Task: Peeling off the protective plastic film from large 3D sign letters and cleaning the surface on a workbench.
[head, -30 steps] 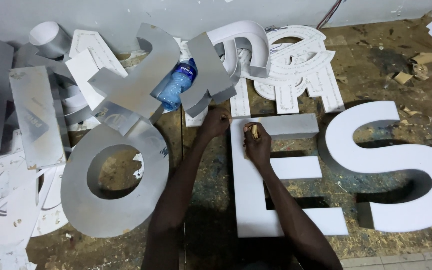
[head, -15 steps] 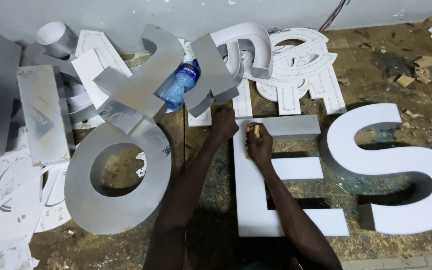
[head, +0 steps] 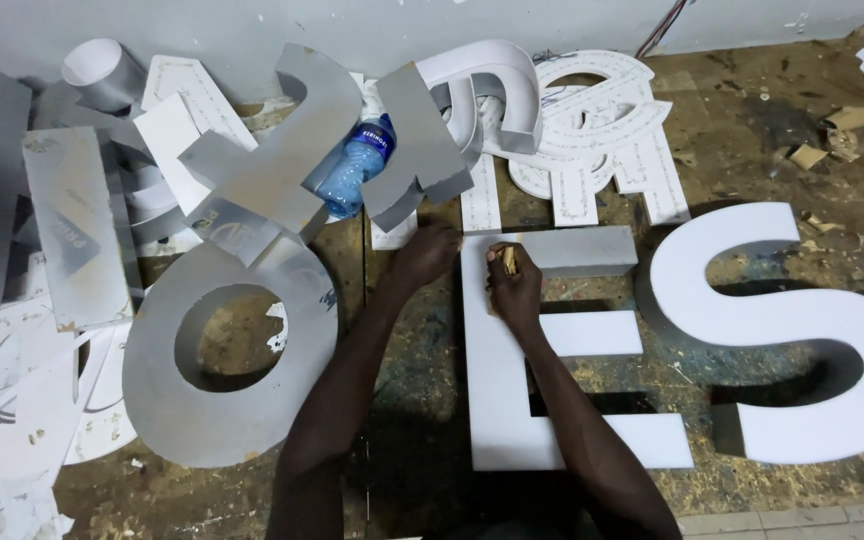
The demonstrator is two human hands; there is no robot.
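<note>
While two hands (head: 472, 270) touch it, one white E-shaped letter (head: 512, 400) lies flat.

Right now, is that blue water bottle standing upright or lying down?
Lying down. The blue bottle rests tilted on its side among the grey letter shapes, cap end toward the wall, not standing on its base.

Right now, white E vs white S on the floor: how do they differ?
The white E has both hands on its top-left corner: the left hand at the edge, the right hand holding a small yellowish piece. The white S lies untouched. E is straight-barred, S curved. Both lie flat, white-faced, with raised sides.
</note>
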